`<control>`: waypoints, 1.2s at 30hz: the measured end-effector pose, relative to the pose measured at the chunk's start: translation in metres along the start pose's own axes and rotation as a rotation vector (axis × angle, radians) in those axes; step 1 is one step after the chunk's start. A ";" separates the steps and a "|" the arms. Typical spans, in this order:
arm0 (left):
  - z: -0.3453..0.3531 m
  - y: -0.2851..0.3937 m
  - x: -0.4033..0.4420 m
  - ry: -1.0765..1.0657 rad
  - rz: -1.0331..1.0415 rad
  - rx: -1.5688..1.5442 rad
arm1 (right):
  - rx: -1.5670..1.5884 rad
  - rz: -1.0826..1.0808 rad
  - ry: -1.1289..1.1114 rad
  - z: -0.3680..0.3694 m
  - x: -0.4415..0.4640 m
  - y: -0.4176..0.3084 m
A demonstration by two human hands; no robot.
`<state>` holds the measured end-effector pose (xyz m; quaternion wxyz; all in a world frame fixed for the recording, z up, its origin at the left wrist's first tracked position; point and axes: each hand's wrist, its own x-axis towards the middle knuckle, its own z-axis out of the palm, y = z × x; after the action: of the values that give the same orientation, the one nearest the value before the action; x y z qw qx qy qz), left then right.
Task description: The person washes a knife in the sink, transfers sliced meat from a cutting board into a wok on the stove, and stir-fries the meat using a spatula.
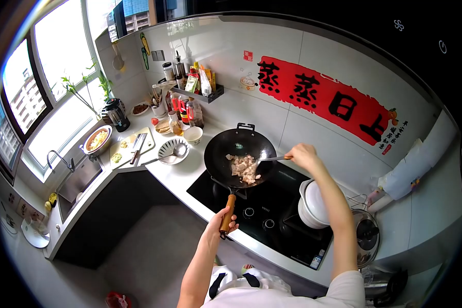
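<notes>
My left hand is wrapped round the wooden handle of a black wok, which sits on the left side of the black cooktop. Pieces of pale, cooked-looking meat lie in the wok's bottom, toward its right. With fingers closed, my right hand grips the handle of a metal spatula above the wok's right rim. The spatula's head reaches down into the wok beside the meat.
Right of the wok stands a white lidded pot, with a glass lid beyond it. Leftward are a bowl with a ladle, a small bowl, a cutting board with a knife and a sink. Bottles stand behind.
</notes>
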<state>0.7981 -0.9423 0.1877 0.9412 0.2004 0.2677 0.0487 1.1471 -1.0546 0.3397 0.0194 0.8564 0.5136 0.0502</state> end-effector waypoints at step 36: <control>0.002 0.001 -0.003 0.033 0.017 0.006 | 0.118 0.178 -0.204 0.014 0.102 -0.068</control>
<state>0.7967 -0.9432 0.1910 0.9356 0.2047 0.2816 0.0593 1.1361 -0.9323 0.3270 0.0163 0.8989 0.4329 -0.0658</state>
